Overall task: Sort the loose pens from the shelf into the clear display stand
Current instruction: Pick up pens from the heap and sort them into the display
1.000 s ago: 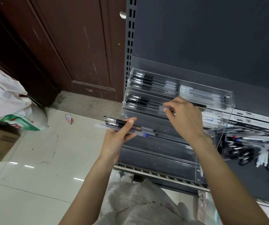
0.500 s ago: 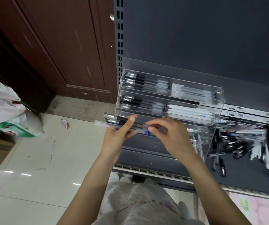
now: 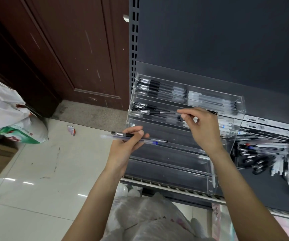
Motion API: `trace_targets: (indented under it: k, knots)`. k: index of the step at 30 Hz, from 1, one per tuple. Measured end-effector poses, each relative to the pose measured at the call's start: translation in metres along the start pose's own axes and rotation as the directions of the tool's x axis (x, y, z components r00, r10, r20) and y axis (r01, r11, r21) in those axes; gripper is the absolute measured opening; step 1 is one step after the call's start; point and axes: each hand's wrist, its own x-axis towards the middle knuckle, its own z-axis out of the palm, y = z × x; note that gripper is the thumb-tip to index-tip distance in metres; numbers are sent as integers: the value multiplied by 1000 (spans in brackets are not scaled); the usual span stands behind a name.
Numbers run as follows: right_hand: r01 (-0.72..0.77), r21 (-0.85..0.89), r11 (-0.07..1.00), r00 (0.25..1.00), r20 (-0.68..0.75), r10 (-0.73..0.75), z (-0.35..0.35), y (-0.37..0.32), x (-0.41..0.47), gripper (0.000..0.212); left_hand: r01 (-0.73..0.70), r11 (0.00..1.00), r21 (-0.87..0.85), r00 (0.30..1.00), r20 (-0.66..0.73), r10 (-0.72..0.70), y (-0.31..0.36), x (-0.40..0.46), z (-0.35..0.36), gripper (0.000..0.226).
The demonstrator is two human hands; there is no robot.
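Display stand [image 3: 183, 153]: clear hard plastic, glossy, smooth, faint glare on tier edges. Pens in stand [image 3: 159, 89]: clear plastic barrels, black matt grips, shiny metal-look clips. Pens in left hand [image 3: 136, 138]: translucent plastic, one w/ black grip. Shelf [image 3: 271, 193] + back panel [image 3: 218, 40]: dark grey, matt, smooth; slotted upright looks painted metal. Door [image 3: 62, 49] at 10 o'clock: dark brown wood, semi-gloss, scuffed. Floor tiles [image 3: 35, 188]: pale, glossy, reflective. Bag [image 3: 2, 105] at 9 o'clock: thin white plastic, crinkled.
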Motion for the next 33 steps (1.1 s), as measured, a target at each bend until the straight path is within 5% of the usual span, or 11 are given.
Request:
trace_targets:
  k: [18,33]
  knots:
    - [59,-132,989,998,25,-56,9,-8,3,17,11,999,-35,1000,-24,-12,1,4,0,11]
    - [132,-254,958,979,183,-87,24,-15,0,18,0,1000,-6,1000,-24,0,0,6,4,11]
